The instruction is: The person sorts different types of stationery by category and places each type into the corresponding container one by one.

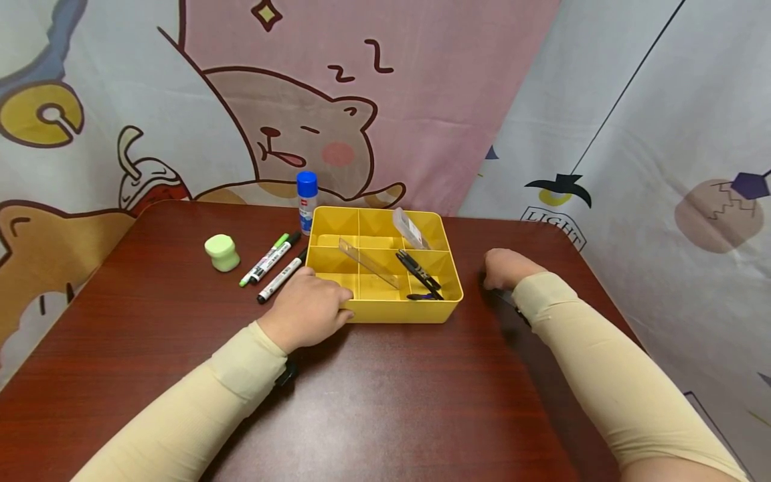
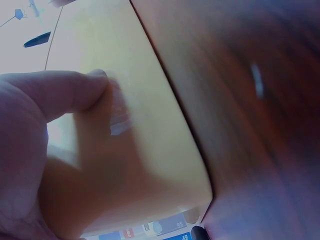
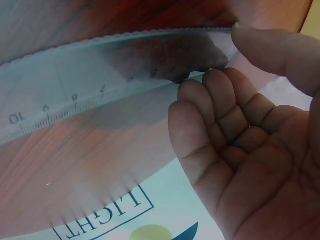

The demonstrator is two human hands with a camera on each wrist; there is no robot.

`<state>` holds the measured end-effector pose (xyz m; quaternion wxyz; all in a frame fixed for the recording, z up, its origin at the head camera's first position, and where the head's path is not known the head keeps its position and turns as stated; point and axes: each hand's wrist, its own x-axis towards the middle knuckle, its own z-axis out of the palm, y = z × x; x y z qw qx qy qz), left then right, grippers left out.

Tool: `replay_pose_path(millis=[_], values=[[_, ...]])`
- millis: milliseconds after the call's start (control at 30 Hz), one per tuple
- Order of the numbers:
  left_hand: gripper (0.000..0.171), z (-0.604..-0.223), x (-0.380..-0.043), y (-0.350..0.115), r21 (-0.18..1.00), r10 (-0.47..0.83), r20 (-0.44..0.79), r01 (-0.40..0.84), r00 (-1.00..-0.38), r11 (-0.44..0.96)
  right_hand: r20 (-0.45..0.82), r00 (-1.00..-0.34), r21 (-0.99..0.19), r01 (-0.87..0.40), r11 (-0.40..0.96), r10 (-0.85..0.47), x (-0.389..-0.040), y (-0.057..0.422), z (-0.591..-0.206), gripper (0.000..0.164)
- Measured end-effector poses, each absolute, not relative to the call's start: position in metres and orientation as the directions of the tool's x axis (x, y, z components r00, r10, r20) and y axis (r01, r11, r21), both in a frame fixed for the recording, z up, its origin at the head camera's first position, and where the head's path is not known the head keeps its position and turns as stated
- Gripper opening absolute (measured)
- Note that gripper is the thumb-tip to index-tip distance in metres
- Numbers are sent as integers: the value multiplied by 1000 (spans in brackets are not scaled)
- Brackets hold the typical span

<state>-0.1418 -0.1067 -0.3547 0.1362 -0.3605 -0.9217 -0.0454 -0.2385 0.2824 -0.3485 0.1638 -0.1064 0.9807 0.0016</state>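
My left hand (image 1: 308,309) grips the front left corner of a yellow divided box (image 1: 400,311). Its thumb (image 2: 70,92) presses against the outer wall in the left wrist view; the other fingers are mostly hidden there. To the right of the box, my right hand (image 1: 508,269) holds a clear ruler (image 3: 65,95) with a wavy edge, thumb on one edge and curled fingers at the other. Inside the box lie a clear straight ruler (image 1: 369,263), black pens (image 1: 419,271) and a small clear case (image 1: 411,229) leaning on a divider.
Left of the box lie black-and-white markers (image 1: 282,276) and a light-green pen (image 1: 245,279). A pale green waisted block (image 1: 222,253) stands farther left. A blue-capped glue stick (image 1: 307,201) stands upright behind the box's left side. A printed cloth (image 1: 458,100) hangs behind the brown table (image 1: 397,395).
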Motion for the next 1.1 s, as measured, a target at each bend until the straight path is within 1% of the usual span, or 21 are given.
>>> replay_pose_path(millis=[233, 667, 1100], values=[[29, -354, -141, -108, -18, 652, 276, 674, -706, 738, -323, -929, -51, -174, 984, -181, -238, 282, -349, 11], [31, -354, -140, -107, -13, 652, 295, 679, -698, 734, -337, -926, -49, -161, 986, -168, -236, 284, -349, 14], [30, -354, -141, -106, -8, 650, 296, 679, -700, 734, -357, -920, -39, -158, 987, -161, -236, 285, -349, 9]])
